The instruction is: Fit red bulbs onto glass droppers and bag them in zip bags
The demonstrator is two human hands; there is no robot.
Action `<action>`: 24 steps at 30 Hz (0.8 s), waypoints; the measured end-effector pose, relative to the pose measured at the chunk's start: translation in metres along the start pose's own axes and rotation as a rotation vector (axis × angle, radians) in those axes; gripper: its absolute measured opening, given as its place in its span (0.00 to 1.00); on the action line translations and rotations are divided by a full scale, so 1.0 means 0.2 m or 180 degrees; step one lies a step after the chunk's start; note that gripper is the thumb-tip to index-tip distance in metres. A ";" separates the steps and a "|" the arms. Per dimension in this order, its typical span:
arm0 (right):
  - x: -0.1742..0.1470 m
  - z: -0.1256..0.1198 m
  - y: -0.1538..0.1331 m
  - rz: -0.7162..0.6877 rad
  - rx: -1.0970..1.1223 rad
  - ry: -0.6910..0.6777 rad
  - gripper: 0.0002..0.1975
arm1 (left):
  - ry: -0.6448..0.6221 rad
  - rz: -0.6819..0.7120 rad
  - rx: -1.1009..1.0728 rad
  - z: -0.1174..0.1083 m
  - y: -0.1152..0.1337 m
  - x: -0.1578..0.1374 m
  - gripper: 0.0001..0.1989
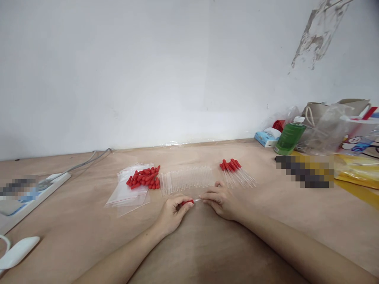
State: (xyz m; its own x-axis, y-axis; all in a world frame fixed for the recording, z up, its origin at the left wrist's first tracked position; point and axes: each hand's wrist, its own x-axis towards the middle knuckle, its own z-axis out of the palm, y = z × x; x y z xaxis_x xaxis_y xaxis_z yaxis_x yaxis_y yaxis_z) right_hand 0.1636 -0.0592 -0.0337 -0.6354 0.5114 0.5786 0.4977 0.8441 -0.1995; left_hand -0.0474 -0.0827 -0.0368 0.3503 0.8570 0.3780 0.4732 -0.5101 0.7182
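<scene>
My left hand (177, 211) pinches a red rubber dropper bulb (188, 202) between thumb and fingers. A thin clear dropper tube (197, 200) runs from the bulb's open end to my right hand (220, 200), whose fingers are closed on it. How deep the tube sits in the bulb I cannot tell. Beyond my hands lies a row of clear tubes (188, 178), side by side. To its left is a heap of loose red bulbs (144, 177) on clear zip bags (124, 194). Right of the row rest several droppers (237, 171) with red bulbs on their tubes.
At the right stand a green bottle (290, 137), a blue tissue pack (266, 138), a plastic cup (358, 134) and yellow packaging (357, 169). On the left are a white power strip (35, 203) with a grey cable (85, 162), and a white rounded object (22, 250). A wall closes off the table's back.
</scene>
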 end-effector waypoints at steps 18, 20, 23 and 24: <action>-0.02 0.06 -0.05 0.0021 -0.0299 0.0016 0.12 | -0.0331 0.0271 0.0432 0.00 0.03 -0.01 0.10; -0.02 0.07 -0.05 0.0060 -0.0272 -0.0019 0.12 | -0.0346 0.0314 0.0443 0.00 0.02 -0.01 0.10; 0.00 0.07 -0.05 0.0133 -0.0229 -0.0051 0.12 | -0.0240 0.0246 0.0410 0.00 0.01 0.01 0.09; 0.01 0.06 -0.05 0.0159 -0.0209 -0.0061 0.12 | -0.0173 0.0209 0.0382 0.00 0.00 0.02 0.09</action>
State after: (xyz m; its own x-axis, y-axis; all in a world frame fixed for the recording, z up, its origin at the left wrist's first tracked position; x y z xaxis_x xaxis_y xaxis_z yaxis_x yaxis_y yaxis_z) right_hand 0.1502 -0.0642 -0.0411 -0.6197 0.5561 0.5539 0.5663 0.8054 -0.1749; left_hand -0.0462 -0.0802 -0.0353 0.4253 0.8179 0.3874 0.5398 -0.5728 0.6168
